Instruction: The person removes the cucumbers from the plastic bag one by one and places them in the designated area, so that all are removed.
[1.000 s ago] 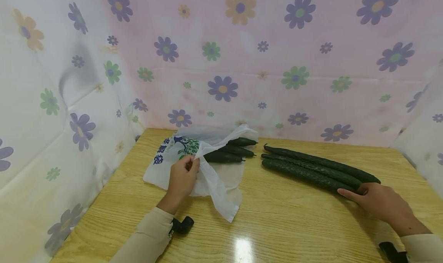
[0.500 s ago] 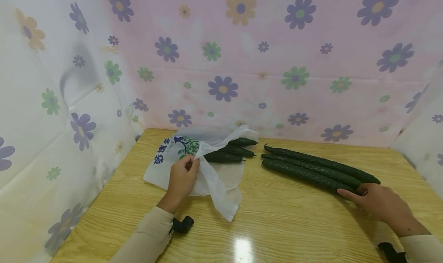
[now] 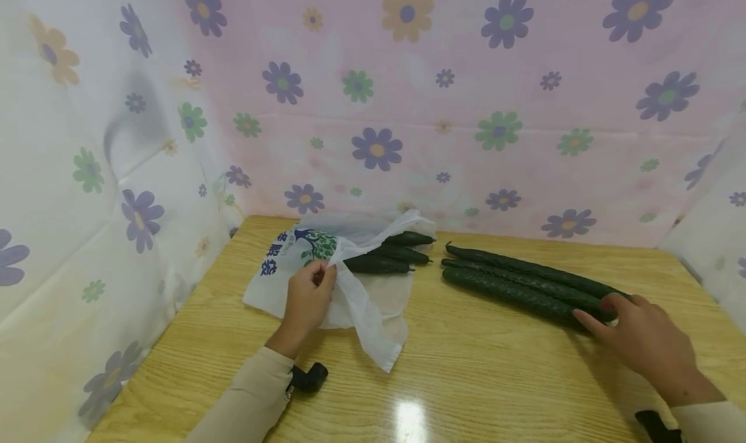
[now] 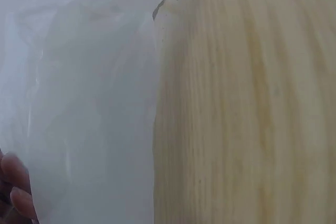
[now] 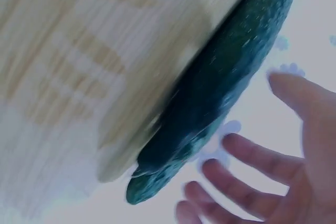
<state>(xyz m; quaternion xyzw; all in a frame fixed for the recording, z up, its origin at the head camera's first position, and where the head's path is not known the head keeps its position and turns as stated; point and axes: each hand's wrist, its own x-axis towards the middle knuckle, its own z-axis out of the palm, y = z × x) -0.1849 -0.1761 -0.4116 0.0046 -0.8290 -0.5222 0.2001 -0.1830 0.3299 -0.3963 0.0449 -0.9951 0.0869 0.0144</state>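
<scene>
My left hand (image 3: pixel 309 300) pinches the opening edge of a white plastic bag (image 3: pixel 274 294) printed with a green tree and blue characters. Out of the bag's mouth stick several dark green cucumbers (image 3: pixel 379 263). To the right, 3 long cucumbers (image 3: pixel 513 287) lie side by side on the table. My right hand (image 3: pixel 647 339) is at their near ends, thumb and fingers spread apart. In the right wrist view those fingers stand clear of the cucumber (image 5: pixel 226 72). The left wrist view is filled mostly by the bag (image 4: pixel 100 119), with fingertips (image 4: pixel 21 200) at its left edge.
The wood-grain table (image 3: pixel 466 378) runs between floral cloth walls (image 3: pixel 437 106) at the back and both sides. A black wrist-camera mount (image 3: pixel 309 378) juts from the left sleeve.
My right hand has loosened and lifted slightly, its fingers shifting over the cucumbers' near ends. The left hand and the bag have stayed in place.
</scene>
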